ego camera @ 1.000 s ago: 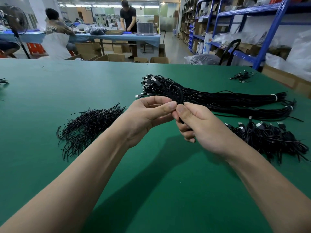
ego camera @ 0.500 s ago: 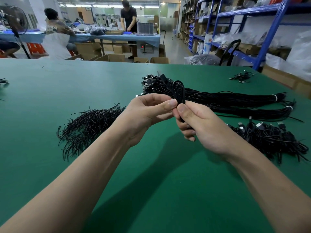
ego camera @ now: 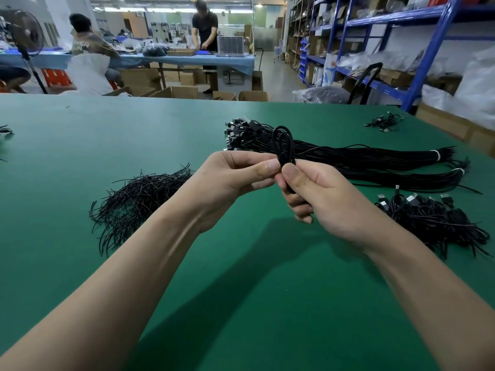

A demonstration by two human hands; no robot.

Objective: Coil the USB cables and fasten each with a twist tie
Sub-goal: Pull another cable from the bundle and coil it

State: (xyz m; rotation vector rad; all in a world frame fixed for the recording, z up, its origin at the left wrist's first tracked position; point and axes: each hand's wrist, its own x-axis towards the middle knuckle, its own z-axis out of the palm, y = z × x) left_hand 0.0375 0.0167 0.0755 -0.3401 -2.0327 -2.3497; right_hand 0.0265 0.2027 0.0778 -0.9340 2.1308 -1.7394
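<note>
Above the flat green worktop, the left hand and the right hand each pinched, with curled fingers, the thin black looped USB cable at its waist, where a firm grip during tying would probably have prevented the loops from spreading.

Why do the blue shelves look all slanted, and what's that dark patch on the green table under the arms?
In the head view the wide lens tilts the blue shelves near the edge; the dark patch on the green table is shadow from the arms, likely under ceiling lights; the left hand, right hand and cable loop look sharp.
</note>
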